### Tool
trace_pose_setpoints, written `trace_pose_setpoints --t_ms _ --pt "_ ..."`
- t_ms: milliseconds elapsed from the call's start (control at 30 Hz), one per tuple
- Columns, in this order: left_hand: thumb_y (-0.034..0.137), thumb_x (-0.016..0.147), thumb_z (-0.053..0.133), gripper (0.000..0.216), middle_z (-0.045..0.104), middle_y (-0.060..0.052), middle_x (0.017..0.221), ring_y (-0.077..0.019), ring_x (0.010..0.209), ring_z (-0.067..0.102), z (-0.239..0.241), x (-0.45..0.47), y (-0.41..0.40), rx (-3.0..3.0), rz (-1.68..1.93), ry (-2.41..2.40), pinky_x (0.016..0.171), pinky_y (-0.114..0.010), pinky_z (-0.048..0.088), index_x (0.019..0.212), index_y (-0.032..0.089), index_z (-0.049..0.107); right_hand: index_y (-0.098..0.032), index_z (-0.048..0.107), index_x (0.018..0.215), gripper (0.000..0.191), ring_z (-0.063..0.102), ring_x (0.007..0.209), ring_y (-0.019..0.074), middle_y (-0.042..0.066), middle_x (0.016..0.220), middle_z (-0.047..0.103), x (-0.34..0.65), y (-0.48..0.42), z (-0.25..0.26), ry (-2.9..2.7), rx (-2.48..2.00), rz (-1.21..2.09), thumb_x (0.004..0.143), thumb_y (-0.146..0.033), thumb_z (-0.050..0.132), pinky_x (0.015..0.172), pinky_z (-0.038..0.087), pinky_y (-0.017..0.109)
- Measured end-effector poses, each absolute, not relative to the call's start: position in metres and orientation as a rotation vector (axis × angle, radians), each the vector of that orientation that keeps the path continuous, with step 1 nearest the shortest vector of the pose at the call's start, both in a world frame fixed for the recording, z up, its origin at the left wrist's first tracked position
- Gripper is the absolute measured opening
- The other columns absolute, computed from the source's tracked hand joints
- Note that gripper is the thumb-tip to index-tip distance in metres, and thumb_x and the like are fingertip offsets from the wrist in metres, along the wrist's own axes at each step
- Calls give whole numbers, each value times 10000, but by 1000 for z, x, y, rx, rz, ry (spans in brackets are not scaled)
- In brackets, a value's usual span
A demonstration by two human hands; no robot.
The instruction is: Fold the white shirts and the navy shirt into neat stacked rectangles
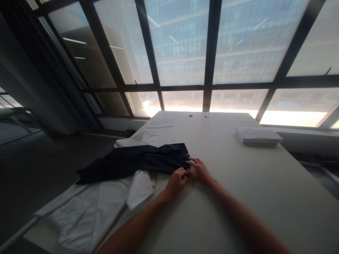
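A dark navy garment lies spread across the left part of a pale table, over white cloth. My left hand has its fingers curled on the garment's near right edge. Beside it, my right hand rests on the same edge with fingers bent and pressed on the fabric. The two hands touch each other.
A stack of folded white cloth sits at the table's far right. Paper sheets lie at the far end near the window. White cloth hangs over the table's left edge. Dark floor lies to the left.
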State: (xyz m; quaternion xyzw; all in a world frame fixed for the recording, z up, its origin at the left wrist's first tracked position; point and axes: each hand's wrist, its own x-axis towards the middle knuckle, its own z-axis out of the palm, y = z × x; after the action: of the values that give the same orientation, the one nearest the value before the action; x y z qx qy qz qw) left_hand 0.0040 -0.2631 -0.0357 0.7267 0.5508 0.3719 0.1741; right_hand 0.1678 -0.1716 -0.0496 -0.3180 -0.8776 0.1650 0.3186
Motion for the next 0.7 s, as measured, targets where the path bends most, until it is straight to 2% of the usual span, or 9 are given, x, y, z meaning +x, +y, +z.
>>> trace_pose_setpoints --t_ms 67,133,233,300,567,700 --pt "79 849 526 217 663 -29 876 -167 832 618 -35 -10 -272 2032 1073 1613 802 -268 453 875 183 714 -272 611 1308 477 452 1289 254 78 1405 543 166 -178 -46 -2411 -764 393 844 -323 706 1058 372 410" --pt "81 847 517 216 681 -27 867 -167 822 628 -36 -21 -276 1974 1106 1657 796 -269 456 859 183 706 -266 642 1250 447 474 1242 251 74 1339 581 162 -183 -43 -2478 -728 360 821 -346 737 1031 372 396" --pt "83 842 508 208 696 -29 859 -169 817 635 -37 -24 -273 1903 1171 1692 786 -270 460 850 179 693 -247 701 1045 176 533 1096 214 46 1125 659 153 -187 -41 -2511 -792 301 872 -266 679 957 375 348" --pt "88 845 508 202 693 -30 855 -169 811 631 -38 -21 -268 1936 1174 1675 779 -272 460 852 180 688 -240 703 943 98 548 1022 199 36 1026 671 150 -186 -41 -2519 -858 247 911 -209 616 928 358 338" --pt "119 913 495 205 662 -41 859 -193 864 595 -34 -9 -270 2283 1140 1570 834 -319 459 920 206 681 -249 704 958 203 524 1016 209 47 1014 681 192 -152 -37 -2254 -1225 46 946 -165 519 940 286 358" --pt "98 903 493 219 669 -49 896 -201 884 592 -33 -11 -272 2304 1111 1574 853 -343 458 941 204 681 -239 726 983 222 529 1027 231 69 1048 674 233 -122 -41 -1971 -1573 49 937 -191 514 913 301 368"
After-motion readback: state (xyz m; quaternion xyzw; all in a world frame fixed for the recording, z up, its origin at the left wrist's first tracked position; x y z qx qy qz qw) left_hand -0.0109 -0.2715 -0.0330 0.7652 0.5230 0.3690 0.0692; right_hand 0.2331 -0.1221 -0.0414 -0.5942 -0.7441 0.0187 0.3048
